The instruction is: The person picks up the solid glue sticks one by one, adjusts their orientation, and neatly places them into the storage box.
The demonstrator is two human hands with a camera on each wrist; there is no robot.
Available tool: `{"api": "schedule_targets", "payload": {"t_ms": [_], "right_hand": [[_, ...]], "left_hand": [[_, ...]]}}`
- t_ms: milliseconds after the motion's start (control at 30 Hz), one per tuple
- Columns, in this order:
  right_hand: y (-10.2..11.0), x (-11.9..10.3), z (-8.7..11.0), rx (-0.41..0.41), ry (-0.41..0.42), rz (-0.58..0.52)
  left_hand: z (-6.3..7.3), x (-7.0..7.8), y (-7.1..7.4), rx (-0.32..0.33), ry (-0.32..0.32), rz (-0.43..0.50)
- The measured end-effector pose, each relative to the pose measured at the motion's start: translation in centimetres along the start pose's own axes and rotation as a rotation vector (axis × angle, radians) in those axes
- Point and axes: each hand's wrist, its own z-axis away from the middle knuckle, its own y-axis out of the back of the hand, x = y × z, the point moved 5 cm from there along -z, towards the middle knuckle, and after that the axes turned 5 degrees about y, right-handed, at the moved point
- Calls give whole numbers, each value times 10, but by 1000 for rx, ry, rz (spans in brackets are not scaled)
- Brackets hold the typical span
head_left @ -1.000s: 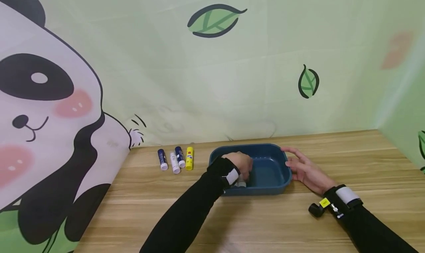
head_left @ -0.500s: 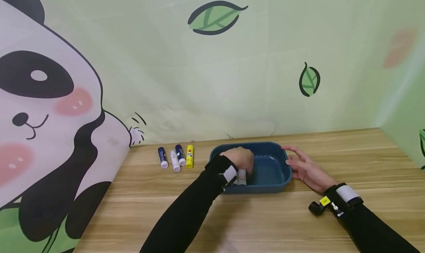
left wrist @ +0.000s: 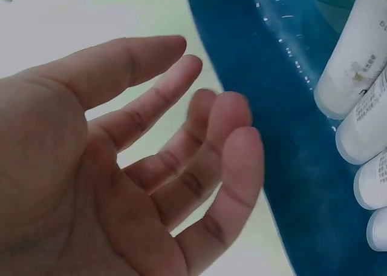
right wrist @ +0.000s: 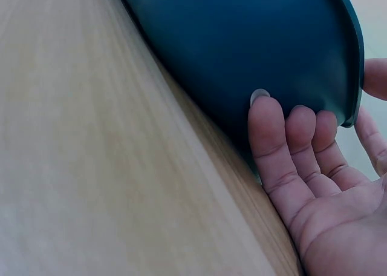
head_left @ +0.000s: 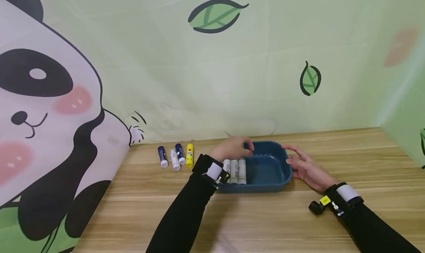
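Note:
Near the back of the table, a blue plastic bin (head_left: 267, 170) holds several white glue sticks (head_left: 234, 171), laid side by side at its left end. My left hand (head_left: 230, 148) hovers over that end, fingers loosely bent. The left wrist view shows its palm (left wrist: 60, 185) holding nothing, with the glue sticks (left wrist: 363, 128) beyond the fingertips. At the bin's right end, my right hand (head_left: 308, 170) touches the outside. Close up in the right wrist view, its fingertips (right wrist: 266, 124) rest against the bin's wall (right wrist: 242, 46), below the rim.
Left of the bin, two dark blue glue sticks (head_left: 162, 157), a white glue stick (head_left: 175, 160) and a yellow glue stick (head_left: 189, 155) lie on the wooden table (head_left: 265, 223). A printed green cloth backdrop (head_left: 159, 79) rises right behind the table's back edge.
My left hand has come up out of the bin, moving left and back with its fingers loosened, which uncovers the row of white glue sticks. My right hand keeps its place.

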Motion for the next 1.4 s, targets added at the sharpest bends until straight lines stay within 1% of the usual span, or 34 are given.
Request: {"api": "schedule_targets", "payload": {"t_ms": [33, 100, 200, 267, 333, 400, 567, 700, 767, 867, 1033, 1133, 1233, 1400], "right_hand": [[0, -1, 0, -2, 2, 4], [1, -2, 1, 2, -1, 13], [2, -4, 1, 11, -6, 23], [2, -5, 1, 19, -9, 27], [2, -5, 2, 25, -9, 30], [3, -5, 1, 26, -7, 32], [3, -3, 0, 31, -11, 28], [3, -1, 0, 37, -11, 17], [2, -1, 1, 31, 0, 12], [1, -1, 1, 18, 12, 6], [0, 0, 2, 10, 12, 1], [0, 0, 2, 14, 8, 9], [0, 0, 2, 21, 2, 14], [2, 0, 1, 14, -2, 17]], "left_hand": [[0, -1, 2, 24, -6, 22], [2, -4, 8, 93, -13, 55], [6, -7, 20, 228, -23, 100], [9, -9, 27, 310, -33, 113], [13, -11, 33, 367, -39, 134], [17, -16, 37, 408, -30, 156], [31, -36, 47, 466, 23, 226], [44, -58, 55, 503, 53, 269], [51, -72, 59, 530, 74, 291], [64, -97, 64, 581, 126, 334], [88, -137, 69, 659, 238, 401], [100, -155, 71, 687, 304, 437], [110, -169, 73, 721, 342, 470], [124, -187, 77, 772, 387, 468]]}}
